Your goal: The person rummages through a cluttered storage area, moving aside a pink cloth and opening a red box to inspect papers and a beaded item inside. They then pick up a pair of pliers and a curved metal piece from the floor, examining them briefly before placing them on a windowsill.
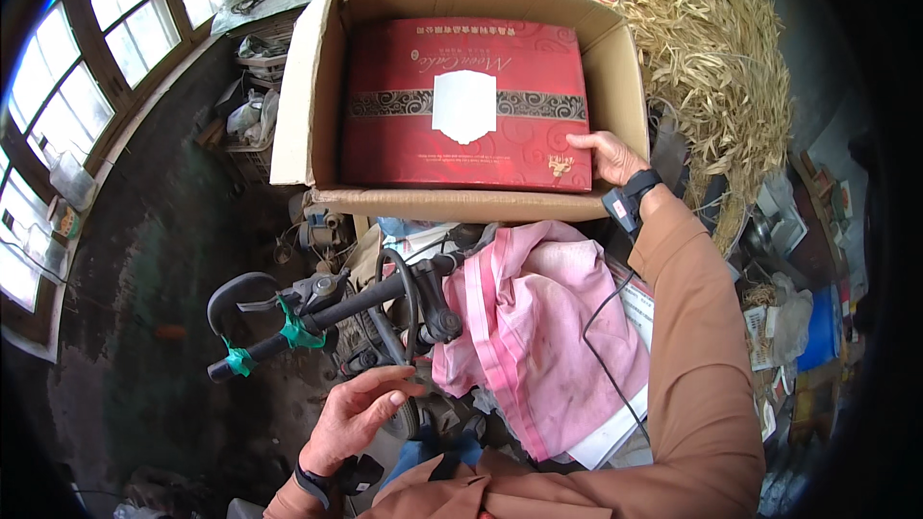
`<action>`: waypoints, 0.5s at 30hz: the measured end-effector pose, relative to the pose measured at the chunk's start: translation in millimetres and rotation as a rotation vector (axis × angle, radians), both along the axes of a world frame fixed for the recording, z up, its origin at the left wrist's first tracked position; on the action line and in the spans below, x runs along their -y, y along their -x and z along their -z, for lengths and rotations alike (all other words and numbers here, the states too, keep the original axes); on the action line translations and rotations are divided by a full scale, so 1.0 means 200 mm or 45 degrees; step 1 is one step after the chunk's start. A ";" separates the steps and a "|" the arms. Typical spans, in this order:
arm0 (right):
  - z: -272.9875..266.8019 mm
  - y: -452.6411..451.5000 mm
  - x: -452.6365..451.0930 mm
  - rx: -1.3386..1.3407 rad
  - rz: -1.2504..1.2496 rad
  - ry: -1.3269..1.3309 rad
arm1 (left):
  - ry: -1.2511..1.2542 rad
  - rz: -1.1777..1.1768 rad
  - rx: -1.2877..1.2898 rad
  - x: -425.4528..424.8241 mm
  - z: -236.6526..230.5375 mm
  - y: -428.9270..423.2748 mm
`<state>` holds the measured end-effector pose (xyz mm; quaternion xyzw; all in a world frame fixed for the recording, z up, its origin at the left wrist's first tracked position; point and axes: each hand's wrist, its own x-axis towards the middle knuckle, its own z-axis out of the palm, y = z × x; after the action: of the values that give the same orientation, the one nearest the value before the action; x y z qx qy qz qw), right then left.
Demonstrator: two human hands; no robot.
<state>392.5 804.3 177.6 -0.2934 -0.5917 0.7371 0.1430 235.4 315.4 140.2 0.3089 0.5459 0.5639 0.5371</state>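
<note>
A flat red gift box [404, 151] with a dark scroll-patterned band, a white panel and printed writing lies inside an open cardboard carton [447, 203]. My right hand [609, 157] grips the gift box by its near right corner, thumb on top; the fingers beneath are partly hidden. Below the carton, my left hand [360, 411] is raised in front of my body with fingers apart, holding nothing. Just beyond that hand is a bicycle handlebar [360, 299] with green tape at its grip and brake lever. A pink cloth [555, 324] lies to the right of the handlebar stem.
Dried straw stalks [707, 43] are bundled at the upper right. Windows [133, 11] line the left wall, with a clear container [72, 179] on the sill. A black cable [595, 317] hangs from my right wrist across the cloth. Stacked crates [249, 151] stand left of the carton.
</note>
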 end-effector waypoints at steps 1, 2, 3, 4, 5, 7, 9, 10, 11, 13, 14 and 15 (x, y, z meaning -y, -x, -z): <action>0.00 0.00 -0.01 -0.034 -0.007 0.003 | -0.018 0.005 -0.002 -0.01 0.00 0.00; 0.00 0.00 -0.01 0.001 -0.021 -0.012 | -0.010 0.009 0.006 -0.01 0.00 0.00; 0.01 -0.01 -0.01 0.091 0.037 0.007 | 0.008 0.009 0.011 -0.02 0.00 0.00; 0.01 -0.01 -0.02 0.069 0.013 0.050 | -0.001 0.016 0.005 -0.02 0.00 0.00; 0.02 -0.01 -0.02 0.075 0.035 0.110 | -0.020 0.018 -0.013 -0.03 0.00 0.00; 0.03 0.00 -0.02 -0.041 -0.018 0.137 | -0.026 0.024 -0.024 -0.04 0.01 -0.01; 0.03 0.01 -0.03 -0.133 -0.031 0.117 | -0.028 0.022 -0.040 -0.05 0.01 -0.01; 0.02 0.02 -0.03 -0.142 -0.002 0.135 | -0.018 0.020 -0.045 -0.05 0.01 -0.01; 0.01 0.03 -0.02 -0.174 0.044 0.150 | 0.004 0.009 -0.061 -0.06 0.01 -0.01; -0.05 0.04 -0.02 -0.225 0.109 0.043 | -0.027 0.006 -0.066 -0.07 0.01 -0.01; -0.09 0.05 -0.01 -0.236 0.126 0.051 | -0.032 -0.001 -0.073 -0.07 0.01 -0.02; -0.13 0.06 -0.01 -0.228 0.184 0.058 | -0.032 -0.005 -0.090 -0.07 0.00 -0.02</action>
<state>381.4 805.3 204.6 -0.2717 -0.5369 0.7614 0.2412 239.7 330.2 139.6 0.3344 0.5580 0.5606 0.5125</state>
